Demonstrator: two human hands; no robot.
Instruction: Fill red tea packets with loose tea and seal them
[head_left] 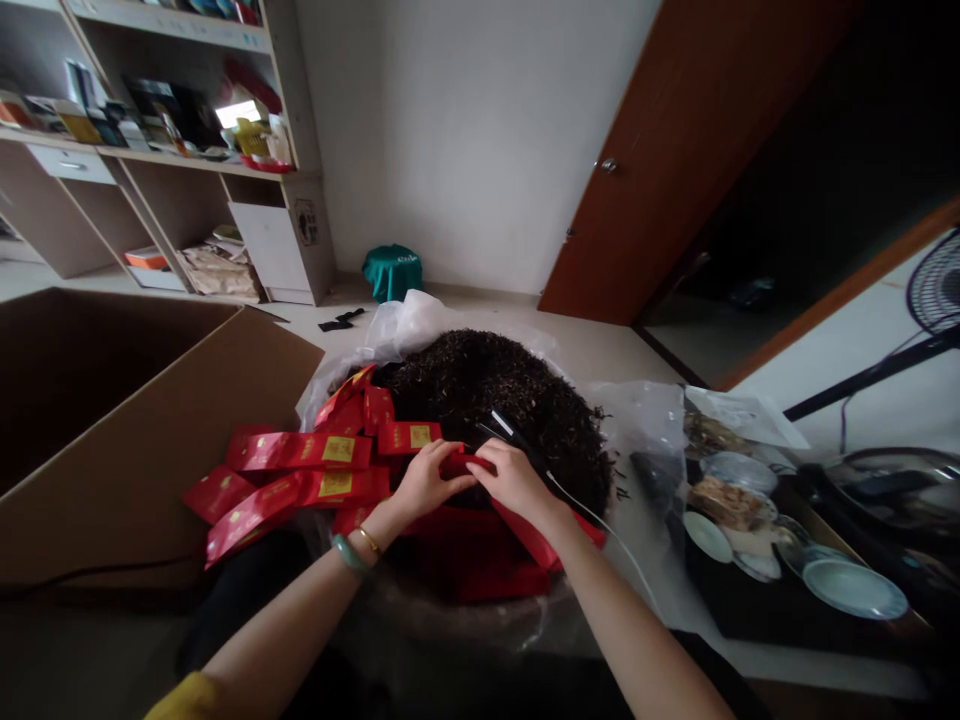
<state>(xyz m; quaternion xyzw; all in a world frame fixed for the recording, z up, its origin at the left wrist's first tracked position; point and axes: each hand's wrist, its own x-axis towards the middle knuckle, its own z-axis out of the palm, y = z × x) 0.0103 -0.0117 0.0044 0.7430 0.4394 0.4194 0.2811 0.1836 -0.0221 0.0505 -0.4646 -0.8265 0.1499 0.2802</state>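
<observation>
My left hand (pixel 429 482) and my right hand (pixel 513 482) are close together, thumbs and fingers pinching a small red packet (pixel 459 463) between them. Most of that packet is hidden by my fingers. Just behind lies a heap of dark, dry loose leaves (pixel 495 370) that look like tea. Several red packets with gold squares (pixel 337 449) are piled left of my left hand. More red packaging (pixel 480 565) lies below my wrists. Beside my right hand, a dark object with a white label (pixel 502 424) rests on the leaves; its kind is unclear.
An open cardboard box (pixel 172 430) stands at the left. Clear plastic sheeting (pixel 641 420) surrounds the heap, and a white cable (pixel 607 530) runs past my right forearm. At the right are dishes (pixel 855 588), a black tray and a fan (pixel 937 280). Shelves and a door stand behind.
</observation>
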